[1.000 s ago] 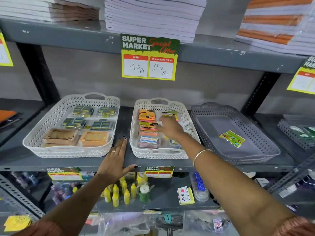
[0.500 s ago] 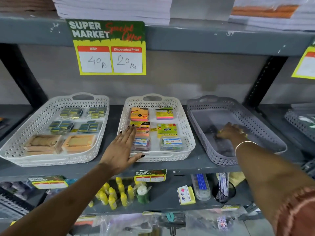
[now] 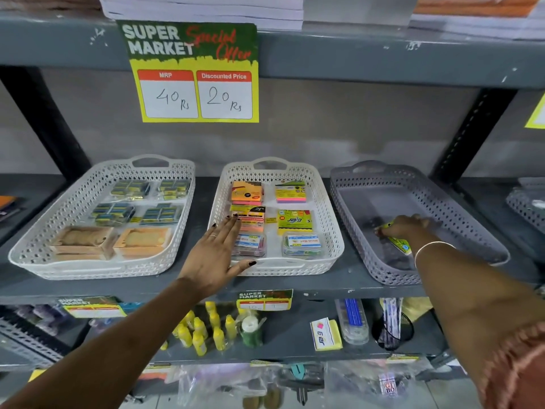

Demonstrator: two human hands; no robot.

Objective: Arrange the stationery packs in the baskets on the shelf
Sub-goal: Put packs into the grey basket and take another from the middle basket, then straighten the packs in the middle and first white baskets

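Three baskets stand on the grey shelf. The left white basket (image 3: 35, 246) holds several dark packs and two tan boxes. Sticky-note packs and clear boxes fill the middle white basket (image 3: 330, 231). My left hand (image 3: 215, 249) lies flat, fingers spread, on that basket's left front corner, holding nothing. Inside the grey basket (image 3: 460, 208) on the right, my right hand (image 3: 404, 227) pinches a small green-yellow pack (image 3: 398, 242) just above the floor.
A price sign (image 3: 194, 72) hangs from the upper shelf, which carries paper stacks (image 3: 206, 10). A black upright (image 3: 469, 134) rises behind the grey basket. Another grey basket (image 3: 528, 205) sits far right. Yellow bottles (image 3: 203, 332) and small items crowd the lower shelf.
My right hand left the middle basket, reached into the grey basket and has taken hold of the green-yellow pack. My left hand moved from the shelf edge onto the middle basket's corner.
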